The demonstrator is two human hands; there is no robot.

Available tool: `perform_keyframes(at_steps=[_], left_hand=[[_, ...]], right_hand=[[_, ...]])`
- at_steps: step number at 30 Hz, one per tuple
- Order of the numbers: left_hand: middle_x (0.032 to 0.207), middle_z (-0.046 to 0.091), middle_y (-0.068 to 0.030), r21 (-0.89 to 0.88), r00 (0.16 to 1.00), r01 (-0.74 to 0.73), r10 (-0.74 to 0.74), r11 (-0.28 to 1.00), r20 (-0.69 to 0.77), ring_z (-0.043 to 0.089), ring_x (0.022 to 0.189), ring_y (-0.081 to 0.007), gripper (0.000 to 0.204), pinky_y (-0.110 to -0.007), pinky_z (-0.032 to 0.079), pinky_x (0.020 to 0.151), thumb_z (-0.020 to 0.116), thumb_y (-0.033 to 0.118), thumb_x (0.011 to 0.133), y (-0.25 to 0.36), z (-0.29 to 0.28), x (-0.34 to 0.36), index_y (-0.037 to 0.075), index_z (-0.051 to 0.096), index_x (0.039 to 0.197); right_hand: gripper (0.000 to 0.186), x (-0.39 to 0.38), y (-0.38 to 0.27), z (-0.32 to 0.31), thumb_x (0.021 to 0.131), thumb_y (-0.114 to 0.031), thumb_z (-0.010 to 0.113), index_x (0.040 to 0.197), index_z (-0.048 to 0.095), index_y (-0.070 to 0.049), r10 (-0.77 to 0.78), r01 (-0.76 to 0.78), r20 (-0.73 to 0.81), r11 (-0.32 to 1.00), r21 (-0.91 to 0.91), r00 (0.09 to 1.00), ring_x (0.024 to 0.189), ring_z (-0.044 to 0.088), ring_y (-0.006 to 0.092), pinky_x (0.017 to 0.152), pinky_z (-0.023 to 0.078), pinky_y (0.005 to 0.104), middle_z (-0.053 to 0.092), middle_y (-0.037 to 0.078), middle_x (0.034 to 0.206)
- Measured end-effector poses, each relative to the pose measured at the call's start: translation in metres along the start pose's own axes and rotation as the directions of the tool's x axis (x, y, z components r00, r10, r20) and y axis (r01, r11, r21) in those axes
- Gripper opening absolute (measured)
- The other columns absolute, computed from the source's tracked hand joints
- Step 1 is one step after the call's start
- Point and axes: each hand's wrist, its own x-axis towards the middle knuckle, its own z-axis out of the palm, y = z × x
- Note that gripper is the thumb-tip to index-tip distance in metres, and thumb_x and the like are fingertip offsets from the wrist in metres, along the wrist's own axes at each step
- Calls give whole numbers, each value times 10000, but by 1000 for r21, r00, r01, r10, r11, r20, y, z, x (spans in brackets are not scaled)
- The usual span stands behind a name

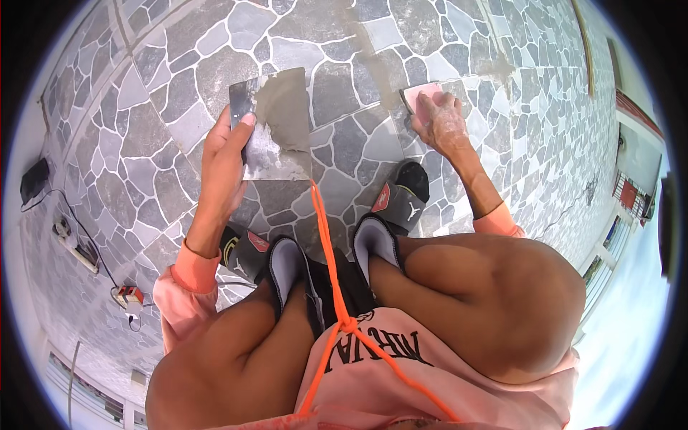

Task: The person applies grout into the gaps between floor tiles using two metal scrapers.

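My left hand (228, 150) grips a flat metal trowel (261, 154) by its left edge, thumb on top. Wet grey grout (283, 107) is smeared over the right part of the plate. Up to the right, my right hand (443, 118) presses a small pink rectangular pad (421, 92) against the floor, its fingers bent over it. Whether the pad is a sponge or a rubber float, I cannot tell. Beneath both lies a floor of grey stone-patterned tiles (365, 143) with white lines. A damp grout-coloured joint (369, 54) runs near the pad.
My feet in black sandals (401, 197) rest on the tiles between my hands. An orange cord (326, 236) hangs from my neck area. To the left lie an orange and white power strip (130, 295), a black cable (89, 240) and a dark box (34, 180).
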Motion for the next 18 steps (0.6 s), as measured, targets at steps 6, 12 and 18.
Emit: perform_keyframes(at_steps=[6, 12, 18], left_hand=[[1184, 618, -78, -32, 1000, 14, -14, 999, -10, 620, 984, -108, 403, -269, 505, 855, 473, 151, 1003, -3, 9, -1, 0, 433, 1374], [1230, 599, -100, -13, 999, 1, 0, 1000, 33, 612, 1050, -133, 406, -282, 494, 903, 472, 159, 1003, 2, 5, -4, -15, 431, 1368], [1230, 599, -104, -31, 1000, -8, 8, 1000, 15, 614, 1057, -141, 413, -287, 495, 908, 477, 162, 1003, -2, 10, 2, -14, 425, 1373]], right_hand=[[540, 8, 44, -2, 780, -343, 683, 1255, 590, -103, -92, 101, -82, 989, 110, 992, 1091, 483, 460, 922, 431, 498, 538, 292, 1193], [525, 13, 65, -27, 796, -289, 700, 1276, 582, -110, -171, 163, 191, 985, 57, 967, 1052, 510, 442, 935, 448, 488, 553, 280, 1123], [479, 16, 102, -5, 774, -294, 690, 1211, 621, -111, -131, 131, 5, 991, 22, 991, 1035, 536, 405, 922, 444, 476, 587, 235, 1092]])
